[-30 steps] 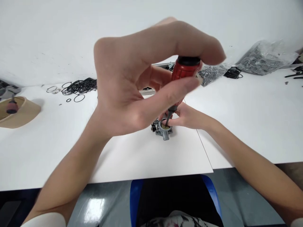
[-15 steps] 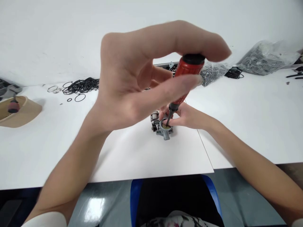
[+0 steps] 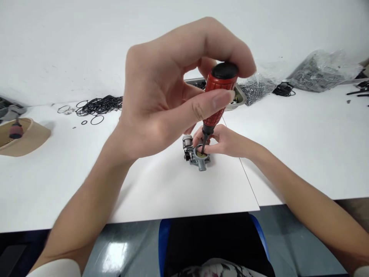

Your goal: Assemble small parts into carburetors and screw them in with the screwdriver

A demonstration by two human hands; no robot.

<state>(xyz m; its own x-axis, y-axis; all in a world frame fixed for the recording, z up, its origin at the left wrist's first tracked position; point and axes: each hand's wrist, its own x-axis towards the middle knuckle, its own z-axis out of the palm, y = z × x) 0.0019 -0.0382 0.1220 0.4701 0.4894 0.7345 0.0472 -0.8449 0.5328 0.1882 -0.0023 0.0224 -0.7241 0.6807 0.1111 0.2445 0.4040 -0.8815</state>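
White counter (image 3: 57,184) runs under a pale wall, with loose black O-rings (image 3: 99,105) at the far left, a tan dish (image 3: 25,138) beside them, and bags of small parts (image 3: 319,71) at the far right. From the head view, the left hand (image 3: 161,100) has its grip closed on the red handle of a screwdriver (image 3: 219,96), thumb and fingers pinching it high, tip down in a small grey metal carburetor (image 3: 197,154) standing on the counter. The right hand (image 3: 227,140) grips that part from behind. It looks rigid, dense and knobbly, so best steadied by its cast body; the ribbed handle should resist slipping.
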